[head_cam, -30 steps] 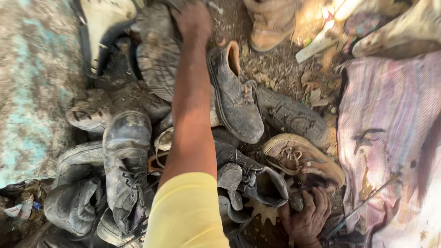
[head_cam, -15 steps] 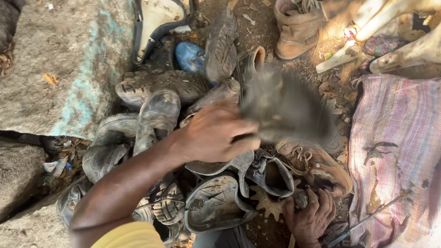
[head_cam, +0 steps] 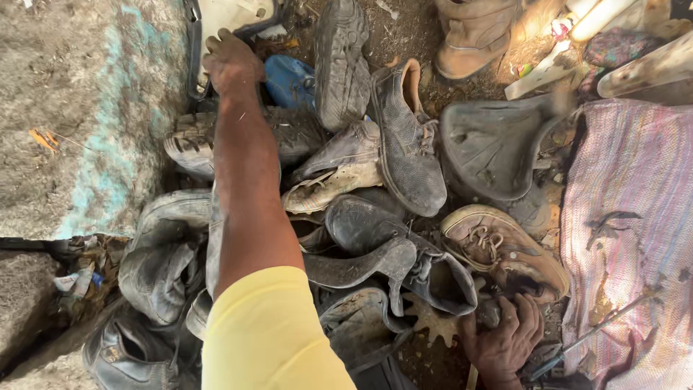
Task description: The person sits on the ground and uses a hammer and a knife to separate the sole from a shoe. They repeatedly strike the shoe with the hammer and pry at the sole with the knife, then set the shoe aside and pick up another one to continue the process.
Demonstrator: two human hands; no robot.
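Since the earlier frame the left hand (head_cam: 232, 65) has let go of the dark blurred shoe it was swinging over the middle of the heap and has stretched out again to the far edge of the pile; the right hand (head_cam: 505, 339) has stayed low at the near edge.

Going from the left, a rough concrete slab (head_cam: 86, 115) with a faded turquoise smear is lying beside the heap, its surface gritty and pitted. Below it, crumpled black leather boots (head_cam: 162, 260) are sagging in soft, dusty folds. The left arm, in a smooth yellow sleeve (head_cam: 267, 339), is reaching straight up the frame. Its hand is curling, fingers bent, over the rim of a pale cream plastic piece with a dark border (head_cam: 231, 18); whether it is gripping tight I cannot tell. Just beside the hand a glossy blue object (head_cam: 289, 81) is peeking out, and a shoe with a ridged grey sole (head_cam: 341, 65) is lying sole up.

In the middle a grey lace-up shoe (head_cam: 408, 144) with a tan lining is resting on its side, touching a cracked whitish shoe (head_cam: 336, 180). To its right a smooth, rounded dark saddle-shaped piece (head_cam: 491, 148) is lying tilted, and nearer, a worn tan shoe (head_cam: 505, 249) with frayed laces. The right hand is pressing down on the dirt just below this shoe, fingers closed around something small and dark that I cannot make out. At the far right a striped pink woven cloth (head_cam: 628, 231) is spreading over the ground.
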